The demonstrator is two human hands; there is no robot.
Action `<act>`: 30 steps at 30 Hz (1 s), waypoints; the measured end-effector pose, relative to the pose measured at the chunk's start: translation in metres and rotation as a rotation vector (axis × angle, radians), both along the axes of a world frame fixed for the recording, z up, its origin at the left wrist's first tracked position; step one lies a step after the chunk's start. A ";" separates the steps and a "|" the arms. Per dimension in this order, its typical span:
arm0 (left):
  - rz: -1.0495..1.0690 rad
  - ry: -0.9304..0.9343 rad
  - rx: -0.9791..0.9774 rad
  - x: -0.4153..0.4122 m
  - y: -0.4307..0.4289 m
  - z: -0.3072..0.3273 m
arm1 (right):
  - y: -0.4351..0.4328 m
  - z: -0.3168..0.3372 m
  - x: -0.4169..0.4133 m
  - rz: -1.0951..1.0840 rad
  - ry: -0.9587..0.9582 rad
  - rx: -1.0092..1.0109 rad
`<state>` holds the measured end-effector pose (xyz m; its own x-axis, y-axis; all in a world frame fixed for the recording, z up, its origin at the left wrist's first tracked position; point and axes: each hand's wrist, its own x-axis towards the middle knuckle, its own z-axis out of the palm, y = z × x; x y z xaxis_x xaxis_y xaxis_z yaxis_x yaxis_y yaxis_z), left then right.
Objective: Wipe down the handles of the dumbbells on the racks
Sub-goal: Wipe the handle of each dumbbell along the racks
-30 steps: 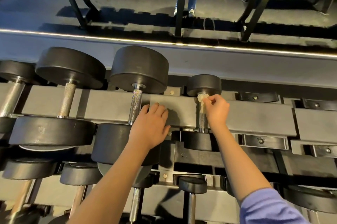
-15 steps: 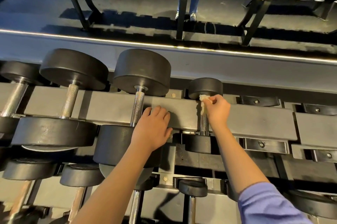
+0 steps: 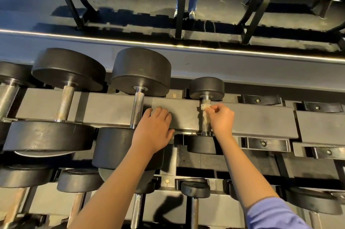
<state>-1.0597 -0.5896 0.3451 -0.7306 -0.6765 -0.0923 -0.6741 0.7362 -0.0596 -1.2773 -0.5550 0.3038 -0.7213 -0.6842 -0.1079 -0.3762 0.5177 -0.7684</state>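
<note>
The small dumbbell's handle (image 3: 206, 129) has a crumpled whitish wipe (image 3: 205, 108) pressed against its far part, pinched between the thumb and curled fingers of the right hand (image 3: 222, 119). This dumbbell (image 3: 206, 87) lies across the rack's grey beam (image 3: 261, 122), right of a larger dumbbell (image 3: 141, 68). Between the two, the left hand (image 3: 154, 131) rests flat on the beam, fingers relaxed, holding nothing.
</note>
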 end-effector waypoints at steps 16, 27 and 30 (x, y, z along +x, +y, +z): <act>0.072 0.312 0.316 -0.026 0.001 -0.001 | 0.047 -0.014 0.009 -0.031 -0.105 -0.090; 0.377 0.750 0.846 -0.118 0.017 -0.036 | 0.046 -0.017 0.008 0.015 -0.247 -0.216; 0.473 0.827 0.870 -0.118 0.014 -0.041 | 0.046 -0.015 0.005 0.063 -0.308 -0.212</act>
